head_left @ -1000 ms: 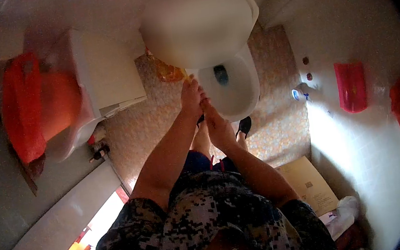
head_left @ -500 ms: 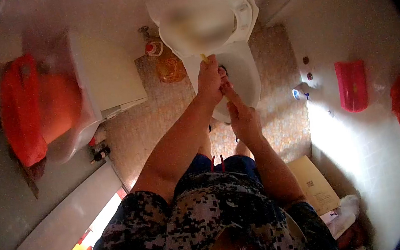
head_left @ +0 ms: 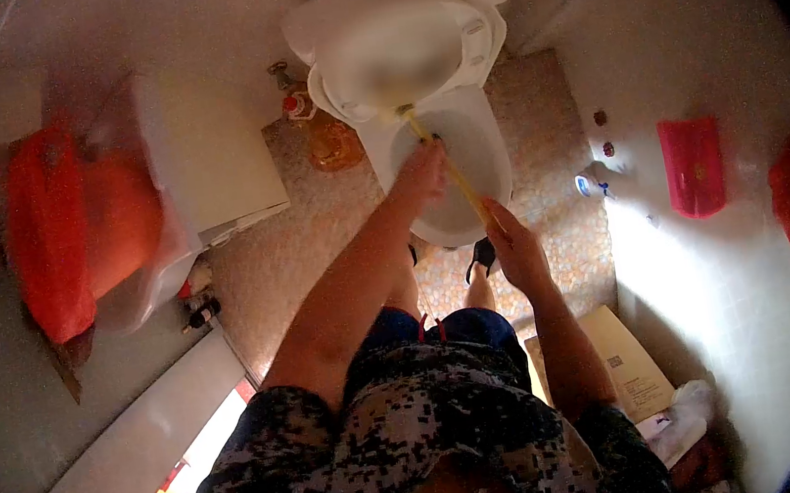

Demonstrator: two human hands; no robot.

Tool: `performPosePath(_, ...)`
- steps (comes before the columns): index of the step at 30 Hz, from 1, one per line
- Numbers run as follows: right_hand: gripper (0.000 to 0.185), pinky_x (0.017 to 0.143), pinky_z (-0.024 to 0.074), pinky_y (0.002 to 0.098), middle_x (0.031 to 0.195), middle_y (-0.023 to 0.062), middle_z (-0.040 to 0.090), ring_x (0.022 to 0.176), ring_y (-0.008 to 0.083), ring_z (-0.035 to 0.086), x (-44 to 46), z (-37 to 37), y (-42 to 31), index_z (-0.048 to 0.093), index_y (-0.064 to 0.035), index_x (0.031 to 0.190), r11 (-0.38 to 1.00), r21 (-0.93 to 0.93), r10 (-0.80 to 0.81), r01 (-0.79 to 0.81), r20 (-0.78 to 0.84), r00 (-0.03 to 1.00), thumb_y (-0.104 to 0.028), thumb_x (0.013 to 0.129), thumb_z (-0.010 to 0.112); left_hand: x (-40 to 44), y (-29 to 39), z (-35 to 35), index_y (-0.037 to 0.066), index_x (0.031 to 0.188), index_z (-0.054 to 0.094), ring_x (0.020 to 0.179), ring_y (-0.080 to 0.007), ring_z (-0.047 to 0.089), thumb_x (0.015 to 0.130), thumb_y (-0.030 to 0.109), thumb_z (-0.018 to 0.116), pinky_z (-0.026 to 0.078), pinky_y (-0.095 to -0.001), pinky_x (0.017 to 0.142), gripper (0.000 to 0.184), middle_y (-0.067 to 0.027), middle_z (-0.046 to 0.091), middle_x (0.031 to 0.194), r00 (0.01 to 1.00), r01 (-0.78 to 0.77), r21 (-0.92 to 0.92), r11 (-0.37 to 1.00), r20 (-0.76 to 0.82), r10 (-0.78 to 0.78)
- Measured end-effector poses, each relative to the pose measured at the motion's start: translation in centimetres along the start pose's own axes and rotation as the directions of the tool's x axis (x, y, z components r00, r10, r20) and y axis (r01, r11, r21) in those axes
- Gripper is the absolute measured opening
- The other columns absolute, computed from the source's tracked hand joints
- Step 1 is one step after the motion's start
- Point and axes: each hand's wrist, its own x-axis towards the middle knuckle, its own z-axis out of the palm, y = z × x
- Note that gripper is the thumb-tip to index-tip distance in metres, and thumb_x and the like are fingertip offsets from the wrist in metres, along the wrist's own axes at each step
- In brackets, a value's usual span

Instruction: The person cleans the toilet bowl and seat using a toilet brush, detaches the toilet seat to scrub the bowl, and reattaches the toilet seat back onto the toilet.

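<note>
A long yellow stick [head_left: 464, 187] slants over the white toilet bowl [head_left: 493, 159]. Its far end has a small darker tip, too small to identify, near the base of the raised toilet seat [head_left: 319, 87]. My left hand [head_left: 421, 173] is closed around the stick's upper part, above the bowl. Lower down, my right hand [head_left: 519, 248] grips the near end, to the right of the bowl's front rim. The inside of the raised lid [head_left: 388, 43] looks blurred.
Left of the toilet stands a bottle with a red cap [head_left: 298, 107] beside an amber plastic container [head_left: 334, 145]. A white cabinet [head_left: 214, 161] and a red bag [head_left: 49, 232] are further left. Cardboard [head_left: 625, 361] leans at lower right; a pink holder [head_left: 693, 167] hangs on the right wall.
My right hand has moved down and right, away from my left hand, so more of the stick shows between them. My left hand has shifted slightly down and left.
</note>
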Motion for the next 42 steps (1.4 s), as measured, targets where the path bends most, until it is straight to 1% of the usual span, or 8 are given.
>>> performPosePath(2,0.040,0.069,0.0455,0.0291,0.105,0.0140,0.059,0.083,0.0197,0.059,-2.6,-0.1,0.0,0.039,-0.0112,0.129,0.959,0.277,0.080,-0.052,-0.090,0.993,-0.020,0.091,0.043,2.0,0.5,-4.4,0.004,0.108,0.047,0.088,-0.0291,0.051,0.083,0.037,0.053,0.042,-0.0419,0.080,0.041,-0.0142,0.051,0.097,0.786,-0.505,0.338,0.794,-0.201,0.585)
performPosePath(6,0.039,0.059,0.0395,0.0197,0.100,0.0046,0.056,0.069,0.0054,0.046,-1.1,3.5,2.0,0.039,-0.0061,0.129,0.888,0.416,-0.031,0.198,-0.375,0.927,-0.011,0.090,0.043,2.0,12.5,-9.0,0.006,0.123,0.042,0.111,-0.0326,0.041,0.075,0.047,0.061,0.037,-0.0431,0.090,0.066,-0.0167,0.042,0.123,0.079,-0.407,0.912,0.053,-0.023,0.997)
performPosePath(16,0.037,0.095,0.0330,0.0392,0.117,0.0181,0.052,0.115,0.0306,0.045,1.5,3.9,-2.6,0.044,-0.0116,0.125,0.836,0.458,-0.094,0.302,-0.423,0.901,-0.011,0.088,0.044,7.7,18.5,-9.6,0.016,0.124,0.042,0.110,-0.0337,0.044,0.077,0.050,0.057,0.038,-0.0434,0.092,0.060,-0.0113,0.042,0.125,0.454,-0.133,0.982,-0.131,0.178,0.873)
performPosePath(22,0.037,0.079,0.0416,0.0337,0.106,0.0148,0.055,0.090,0.0243,0.053,2.7,3.7,3.2,0.043,-0.0120,0.126,0.766,0.643,0.226,0.004,-0.274,0.935,-0.015,0.089,0.045,8.4,17.4,-7.9,0.012,0.125,0.040,0.110,-0.0325,0.046,0.074,0.052,0.059,0.041,-0.0389,0.089,0.068,-0.0152,0.044,0.121,0.290,-0.248,0.959,-0.136,0.207,0.934)
performPosePath(27,0.036,0.065,0.0406,0.0304,0.093,0.0109,0.053,0.069,0.0175,0.050,3.7,5.3,6.3,0.043,-0.0139,0.126,0.707,0.706,0.254,-0.041,-0.199,0.947,-0.017,0.090,0.044,6.2,20.8,-6.0,0.008,0.123,0.043,0.108,-0.0307,0.049,0.073,0.049,0.063,0.040,-0.0391,0.090,0.067,-0.0160,0.049,0.118,0.584,-0.342,0.939,-0.018,0.227,0.779)
performPosePath(30,0.037,0.033,0.0257,0.0229,0.061,-0.0021,0.041,0.038,0.0076,0.032,6.1,1.7,-0.5,0.044,-0.0174,0.125,0.293,0.938,0.328,-0.185,0.083,0.941,-0.016,0.089,0.045,6.8,19.9,-6.4,0.008,0.126,0.040,0.111,-0.0318,0.046,0.078,0.040,0.060,0.036,-0.0396,0.094,0.061,-0.0163,0.047,0.122,0.436,-0.392,0.900,-0.192,0.365,0.823)
performPosePath(34,0.034,0.082,0.0422,0.0352,0.105,0.0168,0.057,0.092,0.0289,0.057,6.6,2.7,1.4,0.045,-0.0115,0.123,0.532,0.810,0.368,-0.247,0.042,0.929,-0.021,0.089,0.044,6.9,20.0,-6.7,0.012,0.129,0.037,0.112,-0.0336,0.045,0.081,0.029,0.057,0.036,-0.0414,0.094,0.055,-0.0169,0.046,0.121,0.402,-0.407,0.881,-0.242,0.411,0.818)
performPosePath(42,0.036,0.042,0.0284,0.0254,0.070,0.0031,0.046,0.049,0.0110,0.038,7.8,2.7,3.9,0.044,-0.0163,0.124,0.606,0.785,0.305,-0.133,-0.075,0.950,-0.017,0.088,0.045,7.5,19.2,-7.0,0.017,0.131,0.035,0.118,-0.0359,0.037,0.082,0.013,0.052,0.034,-0.0425,0.097,0.052,-0.0172,0.041,0.126,0.235,-0.417,0.825,-0.382,0.503,0.831)
